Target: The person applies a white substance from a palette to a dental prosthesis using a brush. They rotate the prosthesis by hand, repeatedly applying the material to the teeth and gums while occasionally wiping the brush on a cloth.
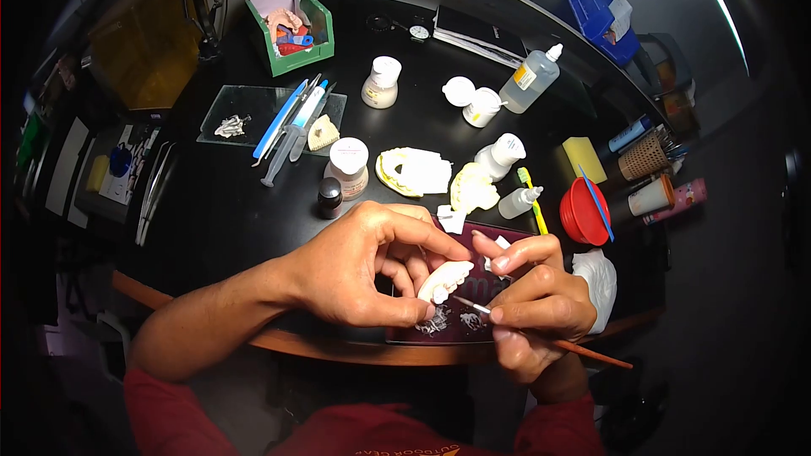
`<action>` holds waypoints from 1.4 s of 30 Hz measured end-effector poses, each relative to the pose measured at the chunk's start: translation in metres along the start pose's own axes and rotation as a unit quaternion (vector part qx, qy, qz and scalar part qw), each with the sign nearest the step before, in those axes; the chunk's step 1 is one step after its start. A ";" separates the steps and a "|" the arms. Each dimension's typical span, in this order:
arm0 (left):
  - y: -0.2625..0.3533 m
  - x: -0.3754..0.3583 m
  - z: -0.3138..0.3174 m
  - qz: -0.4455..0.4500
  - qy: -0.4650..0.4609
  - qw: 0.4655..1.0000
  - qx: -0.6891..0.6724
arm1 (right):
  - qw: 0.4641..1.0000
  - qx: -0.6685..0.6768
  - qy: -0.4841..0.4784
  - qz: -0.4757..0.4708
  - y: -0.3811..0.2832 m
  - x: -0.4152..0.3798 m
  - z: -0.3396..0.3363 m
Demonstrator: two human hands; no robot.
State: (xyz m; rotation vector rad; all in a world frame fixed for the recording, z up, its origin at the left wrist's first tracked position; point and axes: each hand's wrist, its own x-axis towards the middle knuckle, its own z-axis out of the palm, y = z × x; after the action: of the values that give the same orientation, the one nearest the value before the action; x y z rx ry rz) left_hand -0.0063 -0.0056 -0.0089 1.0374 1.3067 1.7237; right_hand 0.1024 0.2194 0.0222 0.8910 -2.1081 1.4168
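Note:
Between the thumb and fingers of my left hand [355,266] is a small off-white dental model [445,281] with a row of teeth along its edge. My right hand [545,291] grips a fine paintbrush [590,353] with a reddish-brown handle and a metal ferrule. Its tip points at the toothed side of the model; whether it touches cannot be told. Below both hands lies a dark maroon mat [405,336], with grey-white scraps on it. A crumpled white tissue [601,280] is beside my right wrist.
Behind my hands stand a powder jar [348,165], a dark small bottle [329,196] and yellowish plaster models [473,190]. A red bowl [583,215] is on the right. Farther left are a glass slab [224,105] with tools and a green bin [317,46].

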 end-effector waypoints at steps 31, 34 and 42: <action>0.004 0.004 0.012 -0.028 0.097 0.995 0.017 | 0.973 -0.081 0.113 0.186 -0.014 -0.070 -0.026; 0.005 0.004 0.012 -0.027 0.094 0.995 0.027 | 0.942 -0.076 0.239 0.223 -0.021 -0.068 0.000; 0.002 0.005 0.011 -0.011 0.106 0.993 0.056 | 0.951 -0.181 0.175 0.177 -0.024 -0.102 0.011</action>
State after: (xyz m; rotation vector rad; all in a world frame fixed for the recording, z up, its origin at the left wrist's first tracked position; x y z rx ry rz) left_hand 0.0011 0.0027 -0.0040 0.9171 1.5578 1.7994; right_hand 0.1904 0.2295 -0.0350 0.1107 -2.2078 1.1748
